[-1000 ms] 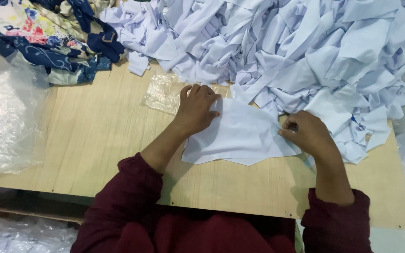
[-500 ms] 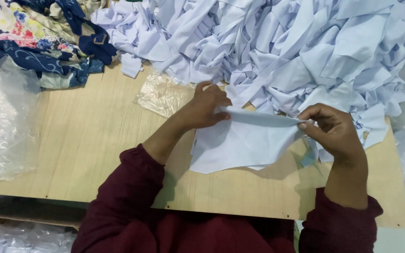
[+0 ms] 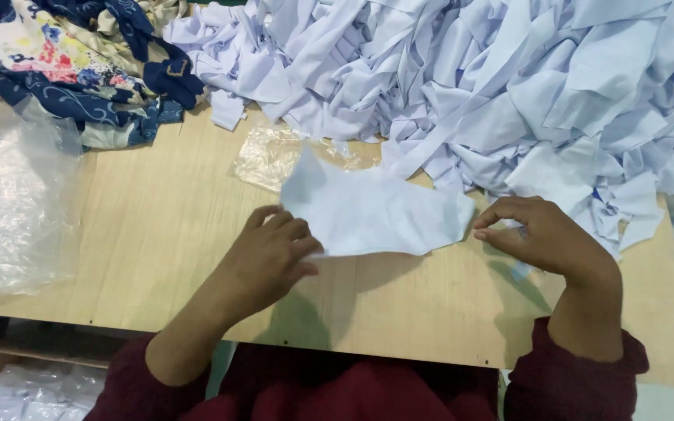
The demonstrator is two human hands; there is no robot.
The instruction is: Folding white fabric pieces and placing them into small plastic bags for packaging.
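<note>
A pale blue-white cloth piece (image 3: 368,209) is held up a little above the wooden table (image 3: 157,226). My left hand (image 3: 271,253) pinches its lower left edge. My right hand (image 3: 544,234) is just off its right corner, fingertips curled together; I cannot tell whether they still touch the cloth. Both arms wear dark red sleeves.
A big heap of pale blue-white cloth strips (image 3: 493,86) fills the back and right of the table. Patterned navy and floral fabric (image 3: 72,62) lies at the back left. Clear plastic bags lie at the left (image 3: 17,203) and under the heap's front edge (image 3: 274,156).
The cloth piece was flat on the table, then lifted by its top edge between both hands. Now it is turned over, with my left hand lower down and my right at its corner.
</note>
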